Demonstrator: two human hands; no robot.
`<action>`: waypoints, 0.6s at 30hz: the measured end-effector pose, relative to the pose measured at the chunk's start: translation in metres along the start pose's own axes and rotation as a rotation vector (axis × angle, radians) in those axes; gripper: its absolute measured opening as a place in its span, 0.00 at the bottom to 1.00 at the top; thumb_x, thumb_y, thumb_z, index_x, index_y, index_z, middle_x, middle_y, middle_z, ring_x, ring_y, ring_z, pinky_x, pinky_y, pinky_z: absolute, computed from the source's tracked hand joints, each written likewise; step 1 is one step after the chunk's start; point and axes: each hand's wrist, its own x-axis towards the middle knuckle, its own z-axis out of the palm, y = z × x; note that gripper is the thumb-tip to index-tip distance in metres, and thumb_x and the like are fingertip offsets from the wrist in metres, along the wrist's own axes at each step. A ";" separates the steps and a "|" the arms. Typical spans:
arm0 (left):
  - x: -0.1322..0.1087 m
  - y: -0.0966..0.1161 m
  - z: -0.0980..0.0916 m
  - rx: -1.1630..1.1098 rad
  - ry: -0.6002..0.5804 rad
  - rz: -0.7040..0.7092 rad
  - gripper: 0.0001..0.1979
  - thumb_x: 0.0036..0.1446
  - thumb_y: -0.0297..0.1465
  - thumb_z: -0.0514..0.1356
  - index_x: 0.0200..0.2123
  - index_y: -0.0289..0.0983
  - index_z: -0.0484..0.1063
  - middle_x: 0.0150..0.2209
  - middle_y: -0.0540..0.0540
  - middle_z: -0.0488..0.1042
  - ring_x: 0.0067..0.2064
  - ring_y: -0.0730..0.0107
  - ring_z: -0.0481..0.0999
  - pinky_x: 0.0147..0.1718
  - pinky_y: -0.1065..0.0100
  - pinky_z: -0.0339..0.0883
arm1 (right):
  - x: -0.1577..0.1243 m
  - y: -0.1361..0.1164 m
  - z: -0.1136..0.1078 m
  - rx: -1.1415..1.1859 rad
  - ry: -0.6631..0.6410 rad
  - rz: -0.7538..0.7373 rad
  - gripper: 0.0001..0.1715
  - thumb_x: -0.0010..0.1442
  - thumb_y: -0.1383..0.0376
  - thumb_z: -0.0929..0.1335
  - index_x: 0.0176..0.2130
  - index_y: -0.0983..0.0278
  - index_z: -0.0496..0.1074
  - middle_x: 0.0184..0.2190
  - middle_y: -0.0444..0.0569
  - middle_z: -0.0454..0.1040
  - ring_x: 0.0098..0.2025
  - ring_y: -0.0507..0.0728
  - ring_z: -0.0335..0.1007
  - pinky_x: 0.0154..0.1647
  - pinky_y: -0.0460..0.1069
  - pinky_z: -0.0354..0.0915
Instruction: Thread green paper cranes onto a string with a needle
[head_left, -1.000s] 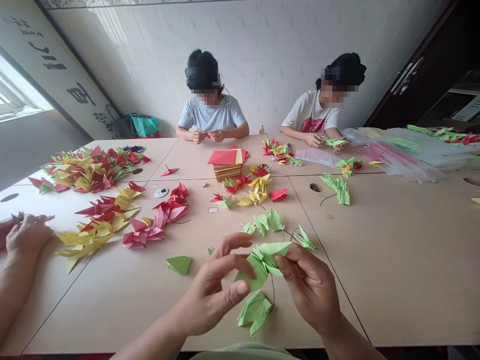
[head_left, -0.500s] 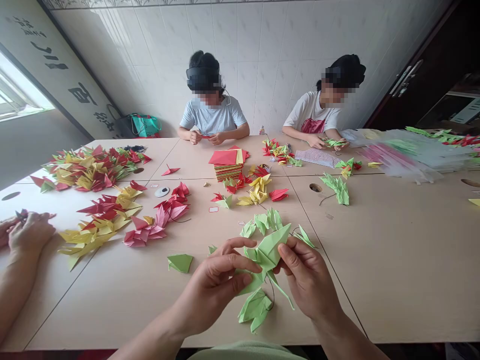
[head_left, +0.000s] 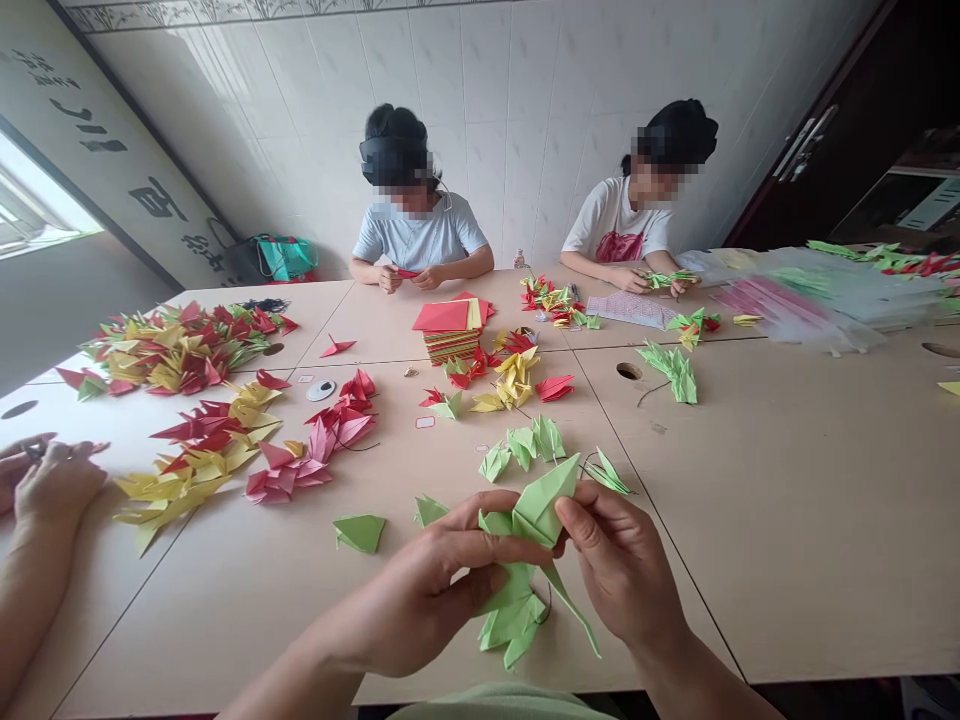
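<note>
Paper [head_left: 549,503] (folded, light green) between both hands [head_left: 431,585], gripped by each.

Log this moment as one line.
left hand: holding green origami | right hand: pinching its flap | beyond hands: paper stack

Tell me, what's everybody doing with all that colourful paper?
The person's left hand and right hand hold a folded green paper piece over the table. Across from them, one co-worker holds red paper; another holds green pieces. A big colourful heap lies at the left.
</note>
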 end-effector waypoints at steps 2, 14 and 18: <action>0.001 0.001 -0.001 -0.027 -0.009 -0.001 0.18 0.66 0.28 0.51 0.55 0.46 0.71 0.55 0.40 0.67 0.53 0.60 0.67 0.46 0.65 0.66 | 0.001 -0.001 0.000 -0.021 -0.001 -0.011 0.13 0.63 0.61 0.68 0.27 0.61 0.71 0.22 0.39 0.69 0.26 0.48 0.65 0.28 0.42 0.64; 0.007 -0.008 0.001 -0.744 0.053 -0.091 0.21 0.57 0.27 0.63 0.55 0.46 0.73 0.44 0.45 0.74 0.35 0.73 0.68 0.32 0.75 0.61 | 0.006 -0.007 0.000 0.022 0.014 -0.021 0.06 0.62 0.61 0.69 0.34 0.59 0.77 0.25 0.42 0.73 0.27 0.50 0.69 0.29 0.45 0.68; 0.007 -0.004 -0.008 -1.116 0.219 -0.111 0.26 0.49 0.22 0.67 0.53 0.42 0.75 0.32 0.48 0.73 0.28 0.80 0.66 0.26 0.80 0.61 | 0.004 -0.014 0.001 -0.013 -0.010 -0.089 0.10 0.65 0.63 0.67 0.45 0.56 0.77 0.31 0.45 0.76 0.31 0.50 0.71 0.31 0.45 0.71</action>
